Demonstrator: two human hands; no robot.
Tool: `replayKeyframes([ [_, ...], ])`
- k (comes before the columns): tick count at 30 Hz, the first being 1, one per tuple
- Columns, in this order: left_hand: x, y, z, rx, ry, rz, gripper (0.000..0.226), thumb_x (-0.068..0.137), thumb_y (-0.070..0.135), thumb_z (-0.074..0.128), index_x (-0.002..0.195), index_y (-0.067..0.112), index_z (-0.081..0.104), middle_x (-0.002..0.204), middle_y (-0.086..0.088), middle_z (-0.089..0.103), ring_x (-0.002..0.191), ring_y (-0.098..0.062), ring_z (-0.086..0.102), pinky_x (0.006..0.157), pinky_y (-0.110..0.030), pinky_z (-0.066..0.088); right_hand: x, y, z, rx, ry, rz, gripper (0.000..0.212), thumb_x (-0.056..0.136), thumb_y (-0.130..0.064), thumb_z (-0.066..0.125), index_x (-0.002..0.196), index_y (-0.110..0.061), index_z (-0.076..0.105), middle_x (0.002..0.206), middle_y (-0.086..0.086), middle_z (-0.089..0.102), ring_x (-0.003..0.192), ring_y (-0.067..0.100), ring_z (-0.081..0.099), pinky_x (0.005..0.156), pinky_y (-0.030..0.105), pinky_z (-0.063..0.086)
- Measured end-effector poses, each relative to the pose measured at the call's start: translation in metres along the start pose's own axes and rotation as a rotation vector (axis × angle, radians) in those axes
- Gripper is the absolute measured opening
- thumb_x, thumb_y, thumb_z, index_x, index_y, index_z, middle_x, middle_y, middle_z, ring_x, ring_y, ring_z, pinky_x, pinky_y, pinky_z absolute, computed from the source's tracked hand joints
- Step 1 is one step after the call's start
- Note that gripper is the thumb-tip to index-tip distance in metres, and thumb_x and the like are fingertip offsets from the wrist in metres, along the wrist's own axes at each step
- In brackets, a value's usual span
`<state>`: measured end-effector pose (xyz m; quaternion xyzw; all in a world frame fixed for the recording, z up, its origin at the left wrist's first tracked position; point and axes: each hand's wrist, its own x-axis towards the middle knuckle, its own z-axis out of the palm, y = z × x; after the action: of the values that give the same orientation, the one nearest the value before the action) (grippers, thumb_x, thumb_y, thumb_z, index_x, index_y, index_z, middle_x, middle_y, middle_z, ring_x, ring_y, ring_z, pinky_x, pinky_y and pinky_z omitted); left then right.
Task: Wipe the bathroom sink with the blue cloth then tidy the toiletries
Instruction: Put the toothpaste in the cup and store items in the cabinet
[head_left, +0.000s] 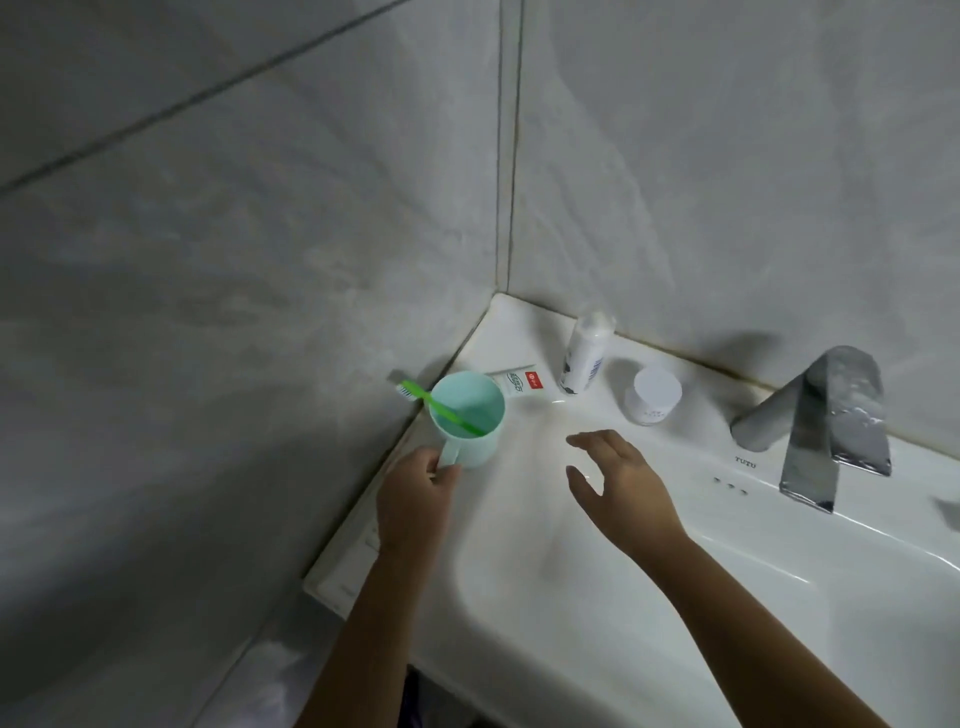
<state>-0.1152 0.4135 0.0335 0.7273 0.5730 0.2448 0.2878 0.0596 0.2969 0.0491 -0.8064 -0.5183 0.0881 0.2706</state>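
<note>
A mint-green cup stands on the left ledge of the white sink, with a green toothbrush leaning in it. My left hand grips the cup's handle. Behind the cup lies a white toothpaste tube. An upright white bottle and a small white jar stand along the back ledge. My right hand hovers over the ledge with its fingers spread, holding nothing. The blue cloth is not in view.
A chrome faucet rises at the right on the back ledge. Grey tiled walls meet in a corner just behind the toiletries. The basin drops away to the lower right.
</note>
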Motion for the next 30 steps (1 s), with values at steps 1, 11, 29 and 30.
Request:
replayKeyframes([
  [1, -0.003, 0.001, -0.002, 0.002, 0.018, 0.009, 0.023, 0.081, 0.026, 0.068, 0.071, 0.006, 0.063, 0.066, -0.012, 0.064, 0.065, -0.032, 0.057, 0.055, -0.031, 0.034, 0.006, 0.0, 0.003, 0.003, -0.016, -0.013, 0.032, 0.084, -0.016, 0.062, 0.116, -0.012, 0.06, 0.114, 0.004, 0.061, 0.095, 0.025, 0.059, 0.072, 0.023, 0.041],
  [11, -0.032, -0.013, -0.034, 0.065, 0.011, 0.103, 0.015, 0.08, 0.021, 0.072, 0.089, 0.009, 0.068, 0.078, -0.002, 0.07, 0.07, -0.017, 0.064, 0.062, -0.022, 0.042, 0.092, -0.006, 0.057, 0.065, -0.187, -0.181, 0.043, 0.085, -0.017, 0.063, 0.126, -0.01, 0.053, 0.13, 0.01, 0.053, 0.119, 0.027, 0.048, 0.096, 0.035, 0.04],
  [29, -0.044, -0.007, -0.06, -0.017, -0.008, -0.015, 0.016, 0.082, 0.025, 0.07, 0.095, 0.016, 0.068, 0.08, 0.014, 0.062, 0.069, 0.009, 0.056, 0.06, 0.001, 0.035, 0.123, 0.007, 0.086, -0.114, -0.273, -0.2, 0.033, 0.08, -0.025, 0.068, 0.108, -0.009, 0.062, 0.103, 0.012, 0.06, 0.095, 0.028, 0.051, 0.073, 0.036, 0.047],
  [30, -0.045, -0.007, -0.06, -0.008, -0.008, -0.011, 0.017, 0.081, 0.025, 0.07, 0.094, 0.016, 0.068, 0.081, 0.013, 0.062, 0.069, 0.006, 0.057, 0.06, 0.001, 0.035, 0.118, 0.008, 0.085, -0.096, -0.274, -0.188, 0.032, 0.079, -0.024, 0.069, 0.106, -0.007, 0.063, 0.102, 0.014, 0.061, 0.092, 0.03, 0.053, 0.073, 0.037, 0.048],
])
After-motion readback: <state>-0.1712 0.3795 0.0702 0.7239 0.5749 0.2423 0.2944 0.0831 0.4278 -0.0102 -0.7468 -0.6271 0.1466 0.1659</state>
